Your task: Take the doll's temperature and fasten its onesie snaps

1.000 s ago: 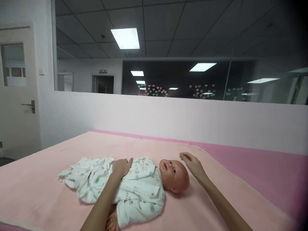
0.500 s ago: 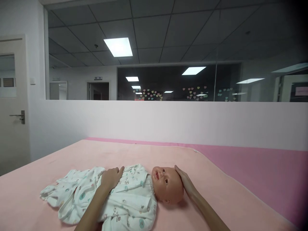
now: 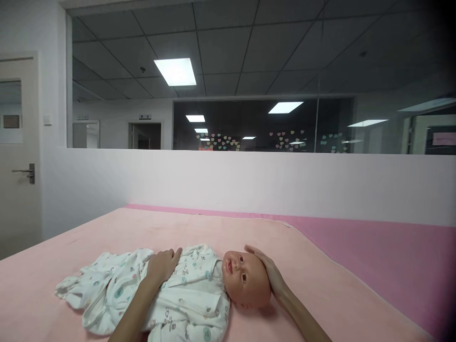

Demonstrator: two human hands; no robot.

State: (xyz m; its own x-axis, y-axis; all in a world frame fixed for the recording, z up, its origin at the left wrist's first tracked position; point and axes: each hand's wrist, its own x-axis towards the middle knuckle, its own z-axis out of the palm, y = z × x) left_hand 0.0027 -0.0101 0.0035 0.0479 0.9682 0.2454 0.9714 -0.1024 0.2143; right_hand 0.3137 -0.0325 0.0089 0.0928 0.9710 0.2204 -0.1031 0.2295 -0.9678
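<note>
A baby doll (image 3: 246, 280) lies on its back on the peach sheet, its head toward the right and its face tilted up. White printed baby clothes (image 3: 192, 294) cover its body and legs. My left hand (image 3: 163, 267) rests flat on the clothes around the doll's middle, fingers stretched toward the far side. Against the top of the doll's head lies my right hand (image 3: 268, 270), palm cupped along it with the fingers extended; some of the palm is hidden by the head.
The peach sheet (image 3: 171, 228) covers most of a padded surface, with a pink mat (image 3: 374, 247) showing at the right and back. Behind stands a white half wall (image 3: 267, 183) below a large window. A door (image 3: 21, 194) is at the far left.
My right hand has slid leftward along the far side of the doll's head, and the head has shifted slightly. My left hand stays on the clothes.
</note>
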